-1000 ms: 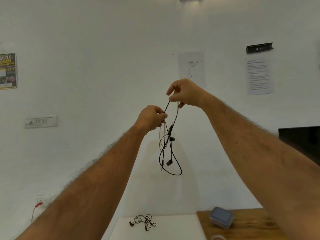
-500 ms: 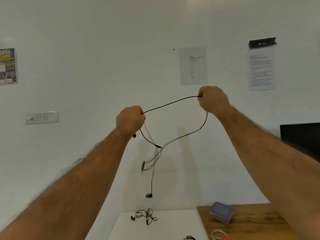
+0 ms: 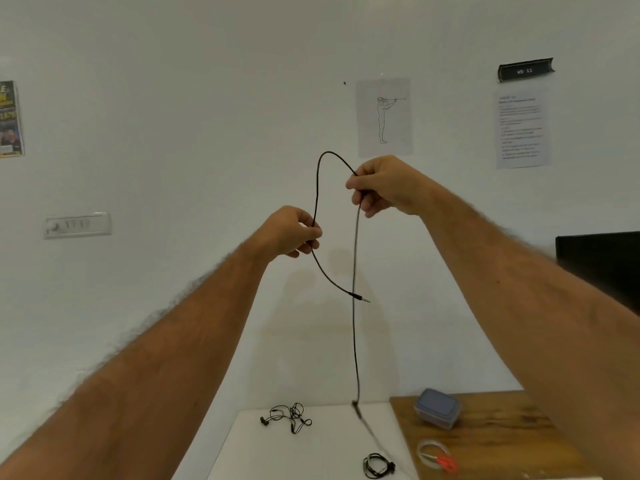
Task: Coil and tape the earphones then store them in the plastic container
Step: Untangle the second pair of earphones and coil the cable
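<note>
I hold black earphones (image 3: 354,306) up in front of the wall. My left hand (image 3: 294,232) pinches the cable near its plug end, and the jack (image 3: 362,298) dangles below it. The cable arches up and over to my right hand (image 3: 384,187), which pinches it higher. From there the cable hangs straight down to the white table (image 3: 329,448), where its lower part lies. The plastic container (image 3: 437,407), clear with a blue-grey lid, stands on the wooden table (image 3: 502,434). A roll of clear tape (image 3: 433,452) lies in front of it.
A tangled black earphone set (image 3: 287,416) lies on the white table, and a coiled set (image 3: 377,465) lies near its front edge. A small orange object (image 3: 446,462) sits beside the tape. A black box (image 3: 602,265) stands at the right.
The earphones have unravelled: the cable now hangs in one long straight line to the table. My hands have come closer together, and the cable between them arches upward.
</note>
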`<state>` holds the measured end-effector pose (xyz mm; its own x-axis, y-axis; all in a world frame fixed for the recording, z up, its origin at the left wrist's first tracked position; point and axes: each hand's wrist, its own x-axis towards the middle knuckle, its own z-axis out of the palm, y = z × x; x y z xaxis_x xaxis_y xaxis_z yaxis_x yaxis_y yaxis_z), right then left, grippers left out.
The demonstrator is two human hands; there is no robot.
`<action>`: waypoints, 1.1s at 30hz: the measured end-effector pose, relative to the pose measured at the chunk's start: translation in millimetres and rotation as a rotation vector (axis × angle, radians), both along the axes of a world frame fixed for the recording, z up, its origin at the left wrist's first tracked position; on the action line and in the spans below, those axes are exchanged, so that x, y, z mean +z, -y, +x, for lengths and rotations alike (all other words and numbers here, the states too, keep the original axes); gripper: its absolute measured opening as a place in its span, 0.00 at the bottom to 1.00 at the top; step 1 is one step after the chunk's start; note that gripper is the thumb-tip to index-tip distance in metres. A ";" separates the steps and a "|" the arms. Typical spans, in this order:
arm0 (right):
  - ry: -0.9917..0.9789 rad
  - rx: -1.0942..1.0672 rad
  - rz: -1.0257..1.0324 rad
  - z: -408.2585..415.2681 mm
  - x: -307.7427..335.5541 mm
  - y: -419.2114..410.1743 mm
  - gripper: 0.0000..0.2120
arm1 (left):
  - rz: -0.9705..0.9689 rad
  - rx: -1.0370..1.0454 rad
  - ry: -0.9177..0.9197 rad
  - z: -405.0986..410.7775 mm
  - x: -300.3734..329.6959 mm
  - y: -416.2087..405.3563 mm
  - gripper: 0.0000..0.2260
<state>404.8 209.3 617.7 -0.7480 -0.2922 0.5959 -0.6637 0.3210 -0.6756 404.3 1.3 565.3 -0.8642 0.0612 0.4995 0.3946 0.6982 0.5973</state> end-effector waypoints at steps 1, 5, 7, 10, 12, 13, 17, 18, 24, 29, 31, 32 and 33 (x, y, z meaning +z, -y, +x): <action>0.018 0.037 -0.037 2.6 1.5 4.6 0.04 | -0.005 0.012 0.007 -0.8 -2.3 -1.6 0.10; 0.020 0.050 -0.066 4.6 3.2 20.3 0.03 | 0.131 -0.010 0.051 0.7 -8.9 -10.8 0.21; -0.100 -0.103 0.069 0.3 0.3 25.3 0.04 | 0.159 -0.079 0.112 6.2 -7.2 -14.6 0.20; -0.269 -0.277 0.278 -6.9 -5.4 30.4 0.04 | 0.076 -0.041 0.101 14.5 -0.1 -11.3 0.25; -0.333 -0.324 0.346 -11.3 -8.5 31.0 0.05 | 0.198 -0.029 0.034 16.4 7.8 -6.2 0.34; -0.353 -0.331 0.364 -12.7 -9.4 31.4 0.06 | 0.290 -0.040 -0.017 17.8 12.0 -4.8 0.37; -0.413 -0.339 0.411 -12.8 -7.0 38.6 0.06 | 0.448 -0.135 -0.139 23.4 26.6 -5.2 0.26; -0.437 -0.367 0.430 -12.8 -5.5 40.0 0.06 | 0.426 -0.164 -0.156 24.7 29.6 -5.1 0.18; -0.455 -0.616 0.557 -31.1 -10.2 14.6 0.10 | 0.609 -0.189 -0.224 30.8 52.3 26.4 0.14; -0.277 -0.753 0.600 -58.4 -33.6 -22.0 0.10 | 0.721 -0.015 -0.253 20.3 42.5 71.3 0.14; -0.193 -0.787 0.579 -70.7 -40.0 -34.8 0.08 | 0.774 0.035 -0.254 14.1 31.9 85.1 0.15; -0.154 -0.803 0.549 -75.7 -42.3 -41.1 0.07 | 0.800 0.056 -0.251 11.3 26.5 91.3 0.15; -0.116 -0.813 0.508 -78.8 -44.4 -46.9 0.06 | 0.822 0.075 -0.245 8.6 21.2 97.2 0.15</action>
